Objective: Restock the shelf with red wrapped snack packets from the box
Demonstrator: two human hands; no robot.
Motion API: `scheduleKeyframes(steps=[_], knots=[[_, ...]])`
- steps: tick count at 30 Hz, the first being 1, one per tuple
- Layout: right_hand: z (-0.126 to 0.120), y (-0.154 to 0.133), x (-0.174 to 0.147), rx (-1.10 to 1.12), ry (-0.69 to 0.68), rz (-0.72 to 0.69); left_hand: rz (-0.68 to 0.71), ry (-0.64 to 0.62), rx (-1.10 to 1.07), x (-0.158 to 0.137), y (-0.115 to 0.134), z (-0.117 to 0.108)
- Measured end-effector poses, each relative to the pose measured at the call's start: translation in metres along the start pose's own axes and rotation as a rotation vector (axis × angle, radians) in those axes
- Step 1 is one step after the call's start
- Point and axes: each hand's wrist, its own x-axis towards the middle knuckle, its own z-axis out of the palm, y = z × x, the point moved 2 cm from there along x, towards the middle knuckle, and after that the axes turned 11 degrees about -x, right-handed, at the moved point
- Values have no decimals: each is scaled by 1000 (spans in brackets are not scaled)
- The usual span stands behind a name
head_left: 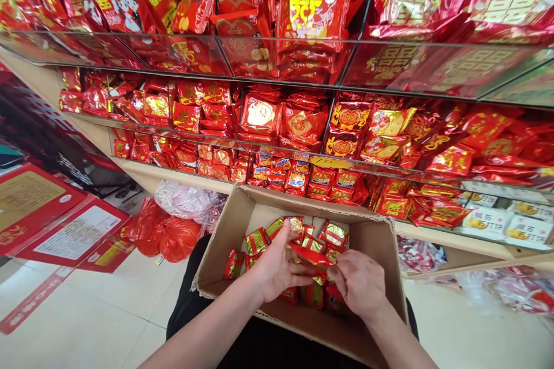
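An open cardboard box [216,253] rests on my lap, with several small red-and-gold wrapped snack packets [255,240] loose inside. My right hand [361,283] is closed in a pinch on the near end of a red snack packet [312,256] above the box's contents. Opposite it, my left hand [277,270] has its thumb raised and its fingers stretched out towards that packet. These fingers are close to the packet's lower side; whether they touch it is hard to tell. Some packets beneath are hidden by my hands.
Tiered shelves with a clear front panel [285,60] hold red wrapped snacks just beyond the box. A yellow price label [331,162] is on a lower tier. Red plastic bags [167,233] and red cartons [69,228] lie on the floor to the left.
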Motion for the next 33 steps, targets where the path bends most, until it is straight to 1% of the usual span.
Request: scheduleKeyframes(steps=[1, 2, 3, 4, 5, 6, 7, 8, 9, 10, 11, 12, 13, 14, 15, 17, 19, 22, 25, 28, 31, 33], knots=[[-1, -2, 0, 10, -33, -80, -45, -49, -109, -2, -2, 1], [-3, -5, -1, 12, -51, -140, -34, -75, -187, -3, -2, 1], [-4, -8, -3, 26, -59, -175, 16, -81, -233, -3, -2, 0], [-4, -12, -4, 57, -48, -173, 90, -77, -254, -3, -1, -1], [-4, -15, -5, 97, -18, -105, 165, -77, -258, -3, 0, -2], [-3, -17, -6, 145, 30, 38, 235, -89, -252, -3, 1, -3], [0, -19, -8, 205, 84, 249, 303, -108, -237, -4, 2, -3], [4, -19, -10, 282, 125, 498, 368, -127, -212, -5, 3, -2], [9, -20, -12, 384, 135, 753, 422, -146, -175, -6, 4, -1], [16, -21, -13, 514, 107, 975, 460, -161, -127, -8, 4, 0], [24, -23, -14, 668, 50, 1138, 485, -170, -73, -9, 4, 2], [30, -26, -13, 818, -6, 1236, 499, -174, -23, -10, 3, 4], [34, -27, -11, 932, -41, 1287, 505, -168, 16, -10, 2, 6], [37, -27, -9, 991, -45, 1305, 508, -151, 42, -10, 1, 6], [37, -27, -7, 992, -26, 1301, 509, -120, 60, -9, 0, 6], [35, -26, -6, 879, 22, 1251, 504, -38, 117, -5, -2, 4], [33, -26, -7, 736, 27, 1209, 516, 53, 224, 0, -3, -1], [32, -28, -11, 607, 19, 1219, 603, 144, 413, 3, -2, -8], [33, -29, -12, 582, 13, 1212, 707, 210, 573, 3, -1, -13], [33, -29, -11, 560, 10, 1187, 781, 276, 714, 1, 1, -16], [32, -28, -12, 510, 6, 1153, 823, 316, 852, 3, 1, -18], [31, -28, -14, 437, -2, 1122, 841, 323, 910, 4, 1, -18]])
